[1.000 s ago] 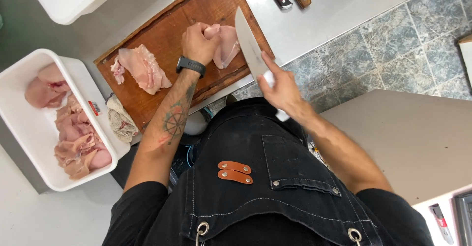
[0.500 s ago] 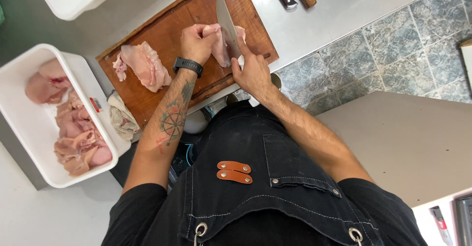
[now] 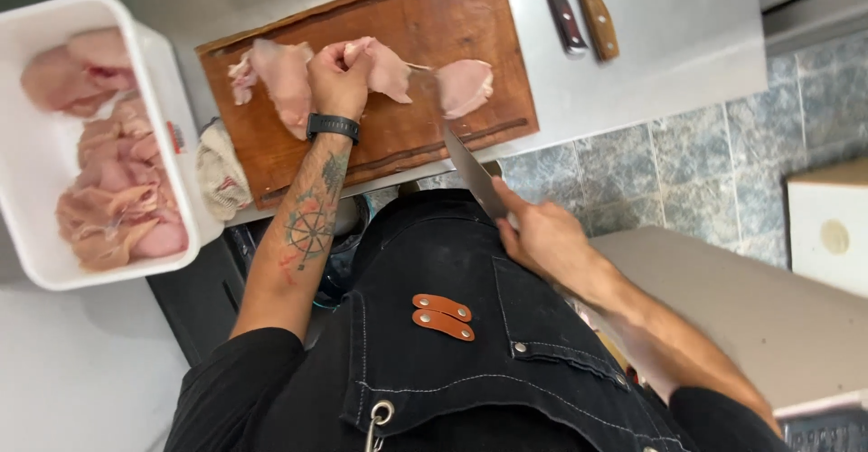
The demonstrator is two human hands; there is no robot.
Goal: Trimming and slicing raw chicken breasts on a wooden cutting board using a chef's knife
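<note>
A white tub of raw chicken sits far left on the surface. The left hand pinches a chicken fillet on the wooden cutting board. Further right, the right hand is clenched around a chef's knife off the board's near edge.

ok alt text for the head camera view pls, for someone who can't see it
Seen from above, a person's left hand presses raw chicken pieces on a wooden cutting board while the right hand holds a chef's knife off the board's near edge. A white tub of raw chicken sits to the left; two more knives lie on the steel counter.
</note>
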